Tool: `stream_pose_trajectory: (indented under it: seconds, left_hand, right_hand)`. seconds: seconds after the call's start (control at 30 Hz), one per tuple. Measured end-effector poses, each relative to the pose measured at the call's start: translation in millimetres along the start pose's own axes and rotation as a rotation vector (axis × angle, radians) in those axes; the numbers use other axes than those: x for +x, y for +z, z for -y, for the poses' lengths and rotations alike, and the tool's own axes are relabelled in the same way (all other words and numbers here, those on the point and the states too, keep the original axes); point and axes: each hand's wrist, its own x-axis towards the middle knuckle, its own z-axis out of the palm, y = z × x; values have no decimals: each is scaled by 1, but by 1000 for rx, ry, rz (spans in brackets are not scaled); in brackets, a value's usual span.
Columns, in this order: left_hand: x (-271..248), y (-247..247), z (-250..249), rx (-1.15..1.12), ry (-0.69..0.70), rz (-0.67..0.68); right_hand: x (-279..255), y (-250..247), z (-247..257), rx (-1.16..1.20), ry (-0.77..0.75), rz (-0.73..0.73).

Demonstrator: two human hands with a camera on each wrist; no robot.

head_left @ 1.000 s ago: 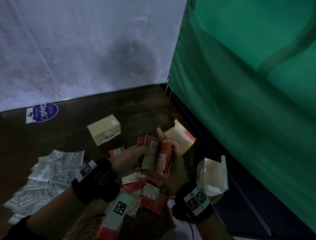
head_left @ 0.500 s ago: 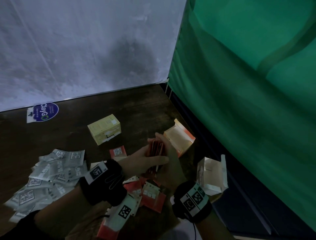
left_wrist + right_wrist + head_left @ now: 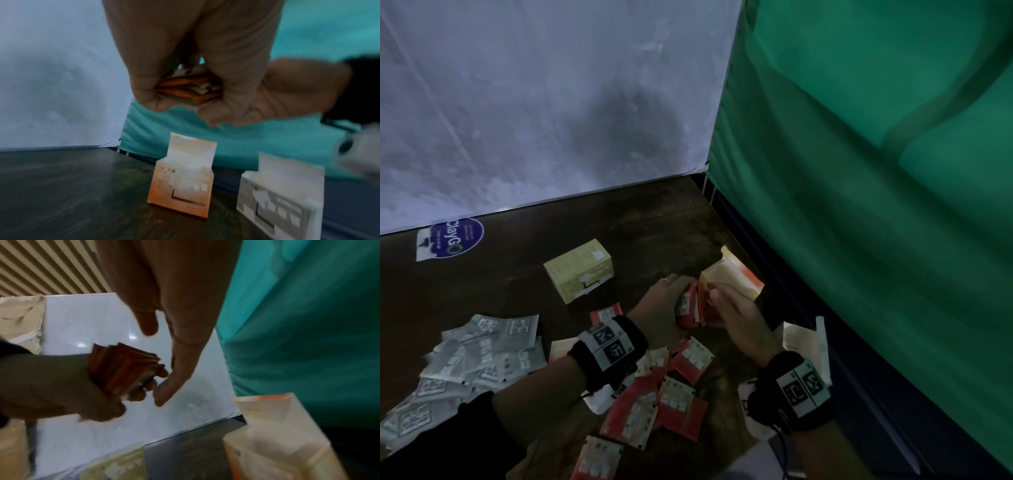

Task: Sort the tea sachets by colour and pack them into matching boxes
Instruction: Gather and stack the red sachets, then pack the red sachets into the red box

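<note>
My left hand (image 3: 664,303) grips a squared stack of red tea sachets (image 3: 688,305), edge-on in the left wrist view (image 3: 189,91). My right hand (image 3: 732,308) lies against the stack's right side with straight fingers (image 3: 164,394), holding nothing. Both hands hover just in front of the open orange box (image 3: 736,277), which stands upright with its lid flap up (image 3: 180,178). More red sachets (image 3: 674,387) lie loose on the table below my wrists.
An open white box (image 3: 808,342) stands right of my right wrist, near the table's right edge. A shut yellow box (image 3: 578,270) sits behind my left hand. Several silver sachets (image 3: 482,353) are piled at the left. A green curtain (image 3: 876,205) hangs along the right.
The fanned red sachets have been pressed into a tight stack. Both hands carried it away from me towards the orange box, and my right fingers have straightened beside it.
</note>
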Motion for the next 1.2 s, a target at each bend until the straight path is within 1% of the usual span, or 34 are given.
stream_pose_trajectory:
  seconds: [0.03, 0.07, 0.13, 0.2, 0.27, 0.3, 0.37, 0.43, 0.47, 0.5, 0.57, 0.6, 0.63, 0.7, 0.77, 0.8, 0.87, 0.9, 0.97, 1.03, 1.07, 1.1, 1.2]
  left_hand:
    - [3, 3, -2, 44, 0, 14]
    - [8, 8, -3, 80, -2, 40]
    - [17, 14, -8, 111, -27, 116]
    - [28, 17, -13, 51, -98, 212]
    - [42, 19, -9, -13, -135, 243]
    - [50, 20, -5, -30, -140, 238]
    - [67, 22, 5, -22, -124, 219]
    - [86, 22, 14, 5, -138, 198]
    - [97, 21, 19, 35, -151, 182]
    - [107, 20, 23, 78, -162, 176]
    - [126, 19, 28, 132, -188, 210]
    - [132, 19, 28, 126, -211, 242]
    - [138, 19, 28, 121, -228, 274]
    - [145, 22, 27, 136, -217, 346]
    - [149, 24, 26, 165, -142, 383]
    - [151, 24, 27, 208, -91, 389]
    - [151, 27, 29, 273, -18, 381]
    - [151, 29, 32, 274, 1, 374]
    - [148, 34, 37, 228, -2, 333]
    - [145, 40, 42, 205, -23, 261]
    - [143, 43, 44, 218, -42, 246]
    - [140, 46, 45, 233, -55, 242]
    - [133, 56, 45, 203, -94, 235]
  right_hand:
    - [1, 2, 0, 53, 25, 30]
    - [2, 7, 2, 65, 44, 27]
    - [9, 19, -4, 24, 69, -15]
    - [16, 24, -17, 53, 135, -79]
    - [24, 21, -27, 143, 202, -135]
    - [27, 17, -29, 156, 218, -174]
    - [35, 8, -33, 49, 185, -308]
    - [45, -1, -42, -122, 86, -475]
    - [50, -5, -46, -236, 41, -516]
    - [54, -8, -49, -377, 3, -524]
    - [60, -13, -57, -642, -45, -438]
    - [61, -15, -58, -723, -45, -386]
    - [62, -16, -59, -755, -41, -352]
    - [63, -19, -58, -760, -67, -329]
    - [65, -21, -58, -719, -99, -320]
    - [67, -24, -56, -707, -89, -305]
    - [73, -27, -52, -720, -21, -265]
    - [76, -28, -49, -738, 38, -249]
    - [84, -29, -46, -760, 160, -259]
    - [91, -30, -36, -757, 290, -208]
    - [94, -30, -30, -754, 346, -174]
    - [96, -30, -25, -752, 375, -136]
    - [104, -25, -21, -785, 375, -17]
